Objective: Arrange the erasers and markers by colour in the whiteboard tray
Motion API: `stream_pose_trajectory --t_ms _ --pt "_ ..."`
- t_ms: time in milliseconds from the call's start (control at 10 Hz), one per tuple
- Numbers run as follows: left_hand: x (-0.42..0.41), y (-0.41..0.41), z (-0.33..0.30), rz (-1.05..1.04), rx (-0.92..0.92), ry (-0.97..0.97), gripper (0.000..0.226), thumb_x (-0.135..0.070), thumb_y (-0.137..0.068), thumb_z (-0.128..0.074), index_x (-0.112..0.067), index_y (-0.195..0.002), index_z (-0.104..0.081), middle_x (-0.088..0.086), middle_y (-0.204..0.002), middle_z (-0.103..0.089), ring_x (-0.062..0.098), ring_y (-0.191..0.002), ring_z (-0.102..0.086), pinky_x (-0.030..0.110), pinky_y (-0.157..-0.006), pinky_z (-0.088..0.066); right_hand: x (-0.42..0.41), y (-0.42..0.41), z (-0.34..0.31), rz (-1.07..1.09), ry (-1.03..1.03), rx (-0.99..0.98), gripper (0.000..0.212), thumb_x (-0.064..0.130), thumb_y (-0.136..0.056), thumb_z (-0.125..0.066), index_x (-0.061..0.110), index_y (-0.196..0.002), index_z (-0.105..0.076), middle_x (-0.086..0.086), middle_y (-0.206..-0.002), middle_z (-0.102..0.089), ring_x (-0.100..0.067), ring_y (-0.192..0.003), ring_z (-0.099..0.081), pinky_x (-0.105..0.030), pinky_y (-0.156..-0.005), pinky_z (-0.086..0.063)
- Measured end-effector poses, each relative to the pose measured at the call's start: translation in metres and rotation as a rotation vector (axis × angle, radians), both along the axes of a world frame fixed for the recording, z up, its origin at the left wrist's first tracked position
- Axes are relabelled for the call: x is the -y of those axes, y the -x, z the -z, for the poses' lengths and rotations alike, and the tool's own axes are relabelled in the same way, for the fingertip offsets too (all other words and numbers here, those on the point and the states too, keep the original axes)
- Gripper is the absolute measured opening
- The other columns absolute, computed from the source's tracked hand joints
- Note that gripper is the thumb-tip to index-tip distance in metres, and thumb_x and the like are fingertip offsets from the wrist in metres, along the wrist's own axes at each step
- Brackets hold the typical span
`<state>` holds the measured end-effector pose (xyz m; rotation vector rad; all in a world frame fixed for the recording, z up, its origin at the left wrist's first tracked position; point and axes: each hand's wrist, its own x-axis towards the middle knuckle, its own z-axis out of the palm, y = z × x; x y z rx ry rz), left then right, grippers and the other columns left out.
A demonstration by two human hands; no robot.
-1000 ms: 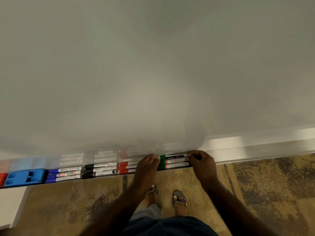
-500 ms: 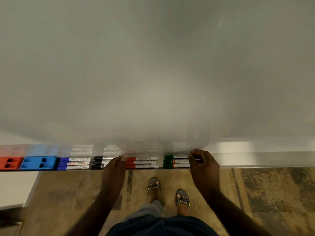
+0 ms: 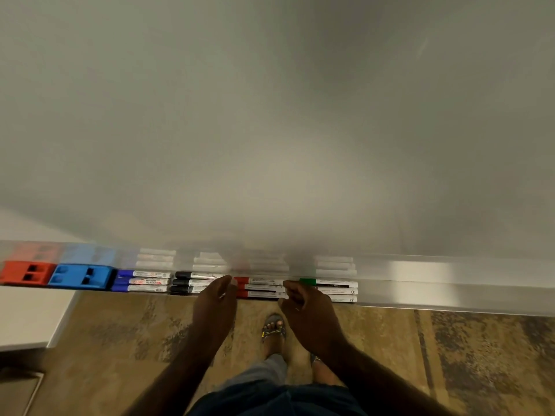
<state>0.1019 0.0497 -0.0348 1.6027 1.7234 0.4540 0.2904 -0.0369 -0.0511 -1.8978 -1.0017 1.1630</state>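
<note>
The metal whiteboard tray (image 3: pixel 420 295) holds, from left to right, a red eraser (image 3: pixel 28 273), a blue eraser (image 3: pixel 81 276), three blue markers (image 3: pixel 141 281), three black markers (image 3: pixel 192 283), three red markers (image 3: pixel 261 288) and three green markers (image 3: pixel 336 291). My left hand (image 3: pixel 214 301) has its fingers straight, and their tips touch the left end of the red markers, covering the right ends of the black ones. My right hand (image 3: pixel 306 307) touches the right end of the red group with lightly bent fingers and hides most of the green caps. Neither hand holds anything.
The whiteboard (image 3: pixel 270 130) fills the upper view and reflects the tray's contents. Right of the green markers the tray runs on bare. Patterned brown floor (image 3: pixel 450 355) and my sandalled feet (image 3: pixel 273 328) lie below. A white ledge (image 3: pixel 30 316) sits at lower left.
My right hand moved from the right end of the green markers to the gap between red and green. My left hand shifted from the red-green gap to the black-red gap. The view panned left.
</note>
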Motion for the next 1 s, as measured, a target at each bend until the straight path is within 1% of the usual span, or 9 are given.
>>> stream_pose_trajectory --t_ms 100,200,300,400,500,600,800,900,1000 --pt "0.002 -0.005 0.0 0.026 -0.01 -0.016 0.022 -0.033 -0.104 -0.051 -0.031 -0.11 -0.073 -0.023 -0.088 -0.066 -0.013 -0.081 -0.058 0.009 -0.065 -0.04 -0.001 0.0 0.0 -0.013 0.006 0.02 0.045 0.03 -0.092 -0.074 0.027 -0.135 -0.061 0.017 -0.121 -0.064 0.009 -0.105 -0.057 0.007 -0.072 -0.04" --pt "0.002 -0.006 0.002 0.018 -0.008 0.011 0.02 -0.035 -0.104 -0.052 -0.036 -0.11 -0.07 -0.024 -0.086 -0.066 -0.011 -0.082 -0.062 0.005 -0.063 -0.04 -0.001 0.0 0.001 -0.004 0.011 0.009 0.042 0.027 -0.092 -0.075 0.026 -0.132 -0.063 0.025 -0.111 -0.06 0.021 -0.094 -0.055 0.006 -0.073 -0.041" --pt "0.001 -0.007 0.005 0.032 0.002 0.021 0.02 -0.037 -0.103 -0.052 -0.035 -0.112 -0.07 -0.025 -0.09 -0.066 -0.006 -0.086 -0.062 0.015 -0.071 -0.046 -0.001 -0.001 0.001 0.008 0.015 0.007 0.04 0.024 -0.092 -0.075 0.024 -0.131 -0.064 0.021 -0.113 -0.063 0.024 -0.091 -0.053 0.006 -0.074 -0.041" --pt "0.002 -0.009 0.006 0.03 0.027 0.04 0.021 -0.041 -0.102 -0.053 -0.036 -0.111 -0.071 -0.023 -0.092 -0.07 -0.002 -0.087 -0.066 0.028 -0.077 -0.057 0.0 0.0 0.0 0.008 0.022 0.003 0.039 0.024 -0.093 -0.074 0.023 -0.13 -0.064 0.014 -0.118 -0.068 0.017 -0.097 -0.058 0.005 -0.073 -0.042" --pt "0.002 -0.01 0.007 0.046 0.012 0.016 0.024 -0.045 -0.101 -0.053 -0.035 -0.113 -0.071 -0.023 -0.094 -0.07 -0.005 -0.09 -0.064 0.02 -0.074 -0.05 -0.001 0.001 0.0 0.015 0.037 -0.024 0.04 0.023 -0.093 -0.073 0.023 -0.132 -0.063 0.008 -0.125 -0.07 0.003 -0.108 -0.062 0.004 -0.074 -0.044" --pt "0.002 -0.008 0.007 0.043 0.001 0.009 0.022 -0.042 -0.101 -0.053 -0.035 -0.112 -0.071 -0.027 -0.091 -0.068 -0.01 -0.09 -0.061 0.014 -0.071 -0.043 0.0 0.001 0.002 0.025 0.053 -0.043 0.041 0.022 -0.093 -0.073 0.022 -0.133 -0.062 0.007 -0.127 -0.069 0.005 -0.107 -0.061 0.005 -0.074 -0.042" --pt "0.002 -0.006 0.008 0.055 -0.007 0.019 0.025 -0.037 -0.103 -0.052 -0.03 -0.116 -0.071 -0.017 -0.098 -0.071 -0.001 -0.091 -0.064 0.012 -0.072 -0.042 0.002 0.0 0.003 0.051 0.055 -0.08 0.039 0.021 -0.093 -0.074 0.023 -0.131 -0.065 0.007 -0.125 -0.071 0.021 -0.093 -0.058 0.003 -0.072 -0.044" --pt "0.004 -0.009 0.005 0.026 -0.013 0.004 0.027 -0.038 -0.102 -0.053 -0.025 -0.119 -0.071 -0.009 -0.106 -0.074 0.007 -0.094 -0.066 0.018 -0.075 -0.045 0.005 -0.002 0.002 0.056 0.047 -0.067 0.038 0.024 -0.093 -0.074 0.025 -0.13 -0.065 0.009 -0.123 -0.071 0.014 -0.099 -0.06 0.004 -0.073 -0.044" --pt "0.005 -0.016 0.003 0.003 0.004 0.001 0.03 -0.037 -0.101 -0.056 -0.021 -0.124 -0.068 -0.011 -0.107 -0.07 0.0 -0.091 -0.062 0.019 -0.077 -0.045 0.009 -0.003 -0.003 0.056 0.042 -0.06 0.038 0.027 -0.093 -0.073 0.027 -0.13 -0.065 0.013 -0.121 -0.07 0.02 -0.096 -0.056 0.006 -0.072 -0.042"
